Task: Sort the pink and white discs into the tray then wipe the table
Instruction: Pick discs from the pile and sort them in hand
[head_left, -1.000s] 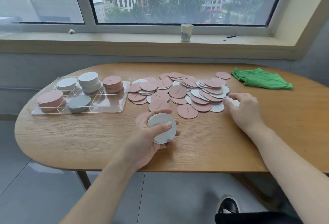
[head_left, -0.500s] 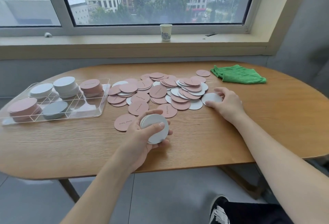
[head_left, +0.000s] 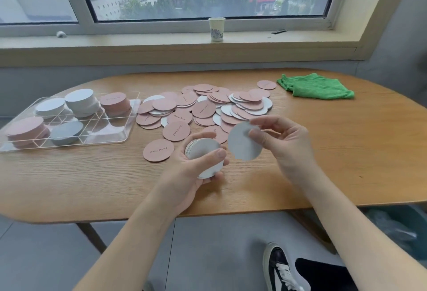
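A loose heap of pink and white discs (head_left: 208,108) covers the middle of the wooden table (head_left: 346,152). My left hand (head_left: 191,175) grips a stack of white discs (head_left: 203,154) near the front edge, thumb across its top. My right hand (head_left: 284,142) pinches a single white disc (head_left: 242,145) in the air just right of that stack. At the left a clear tray (head_left: 115,138) holds sorted stacks of pink and white discs. One pink disc (head_left: 158,150) lies apart, beside my left hand.
A green cloth (head_left: 316,87) lies crumpled at the table's far right. A paper cup (head_left: 216,28) stands on the window sill behind. Below the table's front edge I see the floor and a black shoe (head_left: 279,267).
My right hand has lifted a white disc off the table from the heap's right edge and brought it left, toward the stack in my left hand. My left hand has kept its grip.
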